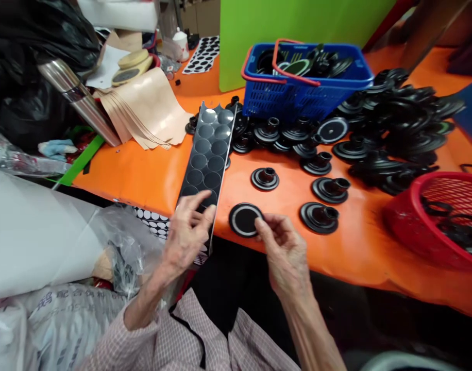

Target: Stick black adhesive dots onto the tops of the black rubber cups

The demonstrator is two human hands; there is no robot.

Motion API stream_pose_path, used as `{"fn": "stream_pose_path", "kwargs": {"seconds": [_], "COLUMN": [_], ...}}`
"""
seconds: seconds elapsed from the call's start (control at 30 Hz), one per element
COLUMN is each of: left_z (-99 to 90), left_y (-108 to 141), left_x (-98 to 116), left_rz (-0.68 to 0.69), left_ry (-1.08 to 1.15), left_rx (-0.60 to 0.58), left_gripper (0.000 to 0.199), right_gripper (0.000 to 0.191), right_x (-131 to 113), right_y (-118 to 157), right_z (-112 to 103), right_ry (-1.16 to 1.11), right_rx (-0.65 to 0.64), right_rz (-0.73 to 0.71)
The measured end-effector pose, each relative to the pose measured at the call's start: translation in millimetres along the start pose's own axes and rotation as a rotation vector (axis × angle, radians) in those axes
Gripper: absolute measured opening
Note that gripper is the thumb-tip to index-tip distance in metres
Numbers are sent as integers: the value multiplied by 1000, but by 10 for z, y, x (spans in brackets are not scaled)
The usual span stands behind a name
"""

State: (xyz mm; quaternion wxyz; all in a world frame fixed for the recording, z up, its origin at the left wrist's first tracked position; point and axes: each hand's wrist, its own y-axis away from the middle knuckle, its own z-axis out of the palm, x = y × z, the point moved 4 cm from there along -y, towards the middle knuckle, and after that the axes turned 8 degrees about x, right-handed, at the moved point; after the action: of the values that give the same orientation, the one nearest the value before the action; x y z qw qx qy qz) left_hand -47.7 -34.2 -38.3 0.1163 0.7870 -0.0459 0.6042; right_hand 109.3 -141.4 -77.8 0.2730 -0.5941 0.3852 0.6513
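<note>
My right hand [284, 247] grips a round black disc part [246, 220] by its right edge, thumb on top. The disc lies face up near the table's front edge, showing a dark centre inside a pale ring. My left hand [185, 229] is over the lower end of a strip of round black stickers [208, 147], thumb and forefinger apart; I see nothing between them. Whether the fingertips touch the strip I cannot tell. Just beyond the held disc, a black flanged part [265, 179] stands with its stem up. More such parts [319, 217] lie to the right.
A blue basket [298, 98] of black parts stands at the back, beside a large pile of them [406, 123]. At right is a red basket [402, 216]. Brown paper sheets [147, 108] and a steel flask [79, 100] are at left on the orange table [154, 180].
</note>
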Motion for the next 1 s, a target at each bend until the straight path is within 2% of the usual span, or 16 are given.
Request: {"fn": "stream_pose_path", "kwargs": {"seconds": [0.07,0.1,0.13,0.2,0.23,0.3,0.4,0.47,0.57,0.7,0.9,1.0], "left_z": [-312,-423,-497,-557,-558,-529,-476,-463,-456,-425,-402,-403], "left_y": [-117,-179,-247,-378,-432,-502,-513,-488,-474,-504,-526,-517], "left_x": [27,19,-5,-72,-103,-146,-172,-181,-205,-213,-170,-201], "left_rz": [118,134,123,61,24,-47,-159,-212,-195,-118,-47,-36], "left_ry": [-255,-346,-403,-445,-455,-440,-228,-50,77,142,56,-53], "left_rx": [264,325,331,249,191,55,-143,-222,-280,-309,-300,-253], "left_gripper": [39,42,45,46,42,28,25,28,29,26,25,24], "right_gripper": [35,35,36,33,29,22,28,32,32,27,24,25], "right_x": [-28,-63,-111,-223,-265,-279,-179,-110,-92,-153,-155,-192], "right_y": [-132,-180,-203,-163,-106,40,240,281,240,195,233,140], "right_z": [-87,-121,-139,-89,-8,255,710,918,1057,1101,1170,1088], "right_ry": [34,97,186,385,455,486,422,416,445,496,558,472], "right_rx": [101,162,225,315,306,143,-174,-227,-169,-117,-8,86], "right_rz": [-61,-131,-223,-444,-553,-709,-791,-789,-798,-841,-977,-940]}}
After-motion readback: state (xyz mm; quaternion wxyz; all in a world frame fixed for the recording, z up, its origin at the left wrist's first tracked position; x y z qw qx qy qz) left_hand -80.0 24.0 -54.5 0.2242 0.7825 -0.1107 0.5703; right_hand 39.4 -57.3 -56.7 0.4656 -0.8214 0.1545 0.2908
